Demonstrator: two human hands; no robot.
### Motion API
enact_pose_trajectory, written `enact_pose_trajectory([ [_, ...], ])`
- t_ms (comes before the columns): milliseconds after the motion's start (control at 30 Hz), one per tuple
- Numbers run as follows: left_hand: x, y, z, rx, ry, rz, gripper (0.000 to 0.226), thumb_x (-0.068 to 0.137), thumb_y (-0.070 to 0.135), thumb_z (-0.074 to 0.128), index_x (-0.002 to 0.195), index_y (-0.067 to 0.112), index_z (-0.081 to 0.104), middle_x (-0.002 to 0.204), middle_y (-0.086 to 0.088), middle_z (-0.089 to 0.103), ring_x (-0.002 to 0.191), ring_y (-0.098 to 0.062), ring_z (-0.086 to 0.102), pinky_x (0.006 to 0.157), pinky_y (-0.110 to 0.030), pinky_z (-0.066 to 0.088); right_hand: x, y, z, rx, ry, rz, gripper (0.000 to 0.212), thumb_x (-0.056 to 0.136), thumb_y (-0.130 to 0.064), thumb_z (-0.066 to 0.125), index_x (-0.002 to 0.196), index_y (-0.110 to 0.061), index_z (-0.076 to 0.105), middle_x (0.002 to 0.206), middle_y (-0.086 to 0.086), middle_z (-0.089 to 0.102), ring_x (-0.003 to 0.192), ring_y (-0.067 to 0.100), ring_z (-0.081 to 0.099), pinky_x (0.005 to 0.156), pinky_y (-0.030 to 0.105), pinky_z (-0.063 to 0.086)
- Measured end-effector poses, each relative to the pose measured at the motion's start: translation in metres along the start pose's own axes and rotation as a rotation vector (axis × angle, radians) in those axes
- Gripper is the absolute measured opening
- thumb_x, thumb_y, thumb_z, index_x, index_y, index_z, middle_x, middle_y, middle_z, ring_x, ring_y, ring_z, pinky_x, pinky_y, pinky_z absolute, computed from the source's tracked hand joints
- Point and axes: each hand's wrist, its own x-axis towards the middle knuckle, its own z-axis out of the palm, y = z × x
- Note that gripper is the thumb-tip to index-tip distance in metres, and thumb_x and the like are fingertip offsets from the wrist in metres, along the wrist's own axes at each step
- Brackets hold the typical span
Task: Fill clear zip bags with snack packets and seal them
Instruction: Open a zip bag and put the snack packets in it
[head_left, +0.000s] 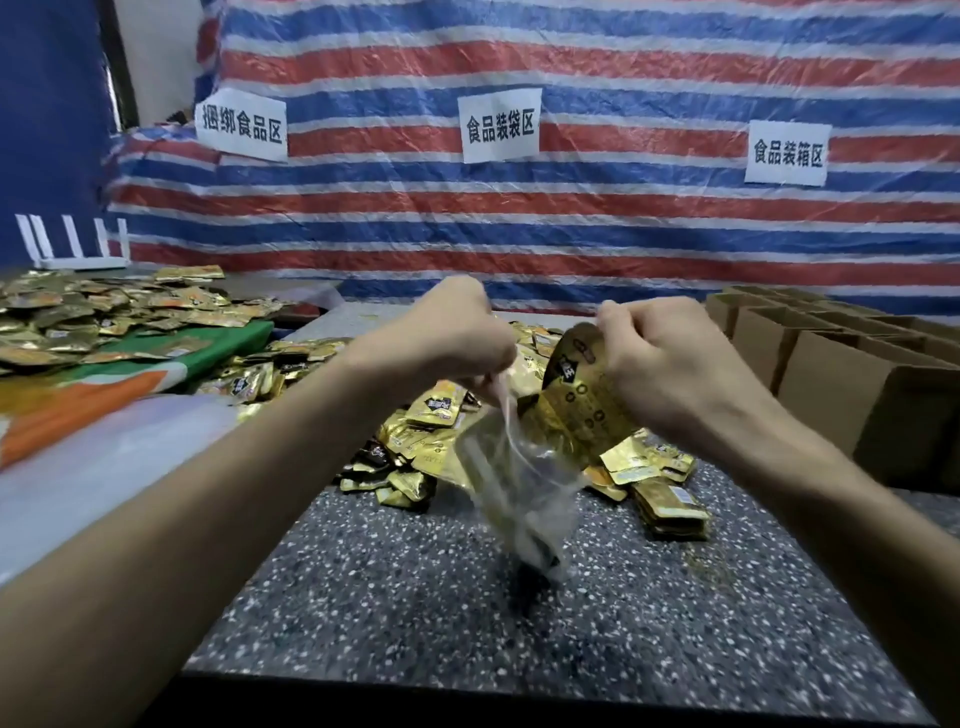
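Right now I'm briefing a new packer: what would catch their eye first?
At centre, the left hand pinches a clear zip bag hanging above the speckled table, while the right hand holds gold snack packets at its mouth. A heap of gold packets lies behind, under a striped tarp.

Hands: two, left hand (457, 332) and right hand (670, 358).
Clear zip bag (519, 478): one.
Gold snack packets (415, 447): too many to count, in at least two heaps.
White paper signs (500, 124) on striped tarp (623, 218): three.
Cardboard boxes (831, 374): several, exact number unclear.
White router (83, 262): one, with five antennas.
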Motion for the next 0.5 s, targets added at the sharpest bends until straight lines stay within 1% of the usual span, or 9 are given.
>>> enact_pose_trajectory([
  [67, 0.002, 0.005, 0.002, -0.022, -0.002, 0.009, 0.016, 0.089, -0.011, 0.05, 0.097, -0.019, 0.061, 0.079, -0.03, 0.07, 0.05, -0.023, 0.067, 0.062, -0.037, 0.063, -0.001, 0.0, 0.012, -0.032, 0.052, -0.004, 0.054, 0.107, -0.032, 0.036, 0.056, -0.017, 0.045, 0.052, -0.003, 0.046, 0.047, 0.012, 0.04, 0.052, 0.031, 0.03],
  [100, 0.004, 0.006, 0.004, -0.035, -0.001, 0.007, 0.014, 0.089, -0.011, 0.049, 0.097, -0.018, 0.059, 0.077, -0.03, 0.069, 0.051, -0.025, 0.068, 0.065, -0.039, 0.063, 0.0, 0.001, 0.018, -0.03, 0.072, -0.003, 0.054, 0.108, -0.035, 0.035, 0.058, -0.017, 0.045, 0.054, -0.004, 0.046, 0.048, 0.011, 0.04, 0.052, 0.031, 0.029],
  [167, 0.007, 0.007, 0.005, -0.057, 0.009, -0.004, 0.011, 0.091, -0.01, 0.049, 0.098, -0.017, 0.055, 0.067, -0.023, 0.066, 0.05, -0.024, 0.07, 0.062, -0.038, 0.063, 0.002, 0.006, 0.024, 0.084, 0.034, 0.042, 0.053, 0.106, -0.047, 0.035, 0.064, -0.016, 0.047, 0.057, -0.005, 0.046, 0.048, 0.008, 0.04, 0.05, 0.028, 0.032],
  [233, 0.012, 0.004, 0.006, -0.065, 0.025, -0.014, 0.013, 0.092, -0.01, 0.049, 0.101, -0.017, 0.053, 0.065, -0.021, 0.063, 0.05, -0.026, 0.07, 0.064, -0.041, 0.063, 0.001, 0.009, 0.023, 0.328, -0.177, 0.149, 0.053, 0.094, -0.061, 0.044, 0.075, -0.013, 0.056, 0.057, -0.006, 0.054, 0.046, 0.003, 0.048, 0.044, 0.022, 0.04],
  [267, 0.014, 0.001, 0.006, -0.066, 0.032, -0.02, 0.015, 0.092, -0.01, 0.048, 0.104, -0.018, 0.053, 0.069, -0.023, 0.064, 0.051, -0.027, 0.07, 0.066, -0.044, 0.063, 0.0, 0.012, 0.021, 0.451, -0.329, 0.202, 0.051, 0.087, -0.061, 0.052, 0.083, -0.012, 0.062, 0.06, -0.007, 0.062, 0.05, 0.002, 0.057, 0.045, 0.019, 0.044],
  [333, 0.016, -0.005, 0.005, -0.088, 0.036, -0.045, 0.017, 0.092, -0.011, 0.047, 0.105, -0.019, 0.052, 0.08, -0.026, 0.064, 0.051, -0.028, 0.07, 0.064, -0.043, 0.063, 0.0, 0.021, 0.015, 0.616, -0.556, 0.256, 0.032, 0.082, -0.039, 0.07, 0.101, -0.013, 0.068, 0.082, -0.001, 0.075, 0.071, 0.013, 0.072, 0.056, 0.02, 0.054],
  [367, 0.017, -0.008, 0.004, -0.12, 0.03, -0.058, 0.014, 0.091, -0.013, 0.048, 0.103, -0.02, 0.053, 0.085, -0.026, 0.063, 0.048, -0.026, 0.069, 0.059, -0.038, 0.063, 0.0, 0.026, 0.011, 0.67, -0.598, 0.288, 0.033, 0.076, -0.024, 0.076, 0.106, -0.014, 0.068, 0.09, 0.003, 0.076, 0.078, 0.019, 0.074, 0.059, 0.025, 0.058],
  [433, 0.017, -0.011, 0.0, -0.196, 0.002, -0.073, 0.005, 0.09, -0.015, 0.052, 0.091, -0.019, 0.055, 0.098, -0.025, 0.061, 0.045, -0.02, 0.067, 0.05, -0.026, 0.059, 0.003, 0.034, 0.005, 0.634, -0.591, 0.336, 0.044, 0.065, -0.011, 0.078, 0.108, -0.015, 0.068, 0.092, 0.007, 0.076, 0.078, 0.021, 0.074, 0.06, 0.032, 0.06],
  [500, 0.016, -0.014, -0.005, -0.222, -0.027, -0.078, 0.006, 0.089, -0.015, 0.057, 0.084, -0.017, 0.06, 0.108, -0.026, 0.06, 0.048, -0.018, 0.068, 0.05, -0.021, 0.056, 0.007, 0.036, -0.003, 0.444, -0.548, 0.286, 0.041, 0.067, -0.01, 0.079, 0.105, -0.021, 0.069, 0.088, 0.001, 0.076, 0.075, 0.015, 0.073, 0.059, 0.03, 0.059],
])
